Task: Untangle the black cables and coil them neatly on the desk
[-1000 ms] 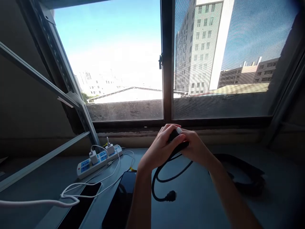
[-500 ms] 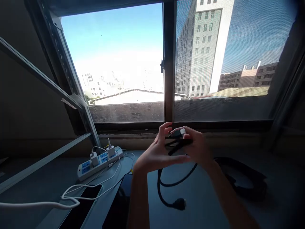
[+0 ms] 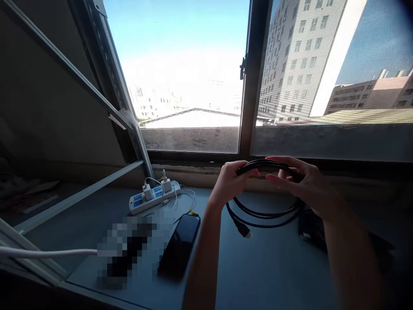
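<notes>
Over the table, the black cable is now spread into a big round loop, where it was all bunched up before. The hands are held farther apart, and the plug is seen up under the left hand, not low down in the middle. The view is turned, too, and more of the black phone is shown.

The left hand is mostly closed, and one side of the cable is pinched between its thumb and fingers. The right hand is curled around the other side, and a small gap is left between its thumb and fingertips.

The top of the loop is stretched from hand to hand, and the rest is hung below them. Whether the bottom is rested on the table cannot be told.

A dark thing is seen on the table by the right wrist. The phone is laid just left of the left arm, and the power strip, with two white chargers plugged in, is set farther back, near the window.
</notes>
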Available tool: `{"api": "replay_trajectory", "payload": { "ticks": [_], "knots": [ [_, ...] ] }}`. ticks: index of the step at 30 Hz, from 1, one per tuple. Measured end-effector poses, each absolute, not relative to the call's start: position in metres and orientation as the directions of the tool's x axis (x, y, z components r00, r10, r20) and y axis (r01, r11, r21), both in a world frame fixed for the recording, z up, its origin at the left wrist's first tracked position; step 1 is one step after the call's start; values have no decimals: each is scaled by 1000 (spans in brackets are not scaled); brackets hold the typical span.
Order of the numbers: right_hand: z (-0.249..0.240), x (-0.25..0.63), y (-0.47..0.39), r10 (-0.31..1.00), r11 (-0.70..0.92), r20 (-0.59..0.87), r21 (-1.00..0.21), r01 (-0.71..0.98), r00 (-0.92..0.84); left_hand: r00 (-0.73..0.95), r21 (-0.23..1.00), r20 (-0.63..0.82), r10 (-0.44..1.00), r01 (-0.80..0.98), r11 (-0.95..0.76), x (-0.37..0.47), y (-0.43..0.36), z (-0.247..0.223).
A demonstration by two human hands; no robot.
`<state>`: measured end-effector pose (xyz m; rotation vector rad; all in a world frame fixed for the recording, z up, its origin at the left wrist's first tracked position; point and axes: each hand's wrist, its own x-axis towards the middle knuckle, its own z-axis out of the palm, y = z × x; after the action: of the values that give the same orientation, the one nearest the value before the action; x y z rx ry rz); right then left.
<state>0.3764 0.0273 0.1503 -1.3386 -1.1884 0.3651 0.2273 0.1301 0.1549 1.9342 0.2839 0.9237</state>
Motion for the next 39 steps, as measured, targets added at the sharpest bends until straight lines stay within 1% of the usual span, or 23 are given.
{"api": "replay_trajectory", "payload": {
  "ticks": [1,3,6,8,10,12,14,16,19,20,21,22,24,26,27,29,31,33,34,36,37,39],
  "knots": [
    [152,377,24,829,252,404,-888,386,388,658,837,498,565,-194,-512,229,130,154],
    [154,377,18,853,231,357,-913,337,380,625,853,496,602,-223,-471,233,133,152],
    [155,379,16,825,218,320,-940,261,466,652,873,451,610,-181,-453,238,141,143],
    [155,378,17,761,230,341,-937,262,552,679,895,351,645,-42,-444,242,148,133],
    [154,374,18,667,266,403,-915,304,627,679,913,180,711,154,-379,248,153,123],
    [155,367,17,568,313,493,-870,381,659,675,917,32,737,274,-291,254,156,116],
    [156,358,14,486,347,575,-818,459,658,723,931,-46,689,282,-234,258,157,113],
    [158,350,10,426,370,616,-787,493,663,802,936,-81,592,266,-231,258,158,113],
    [162,343,4,384,421,594,-794,438,707,888,919,-161,430,294,-264,256,159,117],
    [164,342,3,375,434,583,-798,419,721,891,916,-159,425,294,-272,255,159,118],
    [165,341,2,362,443,576,-798,408,733,880,918,-125,458,277,-282,255,159,119],
    [166,341,2,351,445,575,-797,409,739,849,920,-56,526,249,-304,254,158,119],
    [166,341,4,340,443,589,-788,428,733,702,902,130,700,209,-377,252,155,122],
    [165,343,8,368,422,591,-794,437,718,534,863,275,800,229,-450,248,151,126],
    [164,345,10,391,400,582,-805,439,713,481,844,318,817,249,-476,246,149,128],
    [161,351,15,420,340,551,-832,438,721,452,829,359,817,247,-501,242,146,133],
    [158,359,19,448,282,515,-857,431,731,459,866,345,818,180,-466,239,146,137],
    [155,367,22,529,224,494,-866,448,690,440,910,335,833,79,-407,239,147,139],
    [154,370,22,584,191,487,-860,473,650,410,916,352,842,33,-399,239,148,140],
    [152,374,24,672,117,474,-827,550,570,300,887,442,846,-6,-461,239,149,142],
    [151,375,24,682,88,482,-801,592,550,224,856,501,836,14,-517,238,148,143],
    [149,375,26,651,60,522,-759,648,550,64,786,605,793,105,-609,236,143,147]
  ]
}}
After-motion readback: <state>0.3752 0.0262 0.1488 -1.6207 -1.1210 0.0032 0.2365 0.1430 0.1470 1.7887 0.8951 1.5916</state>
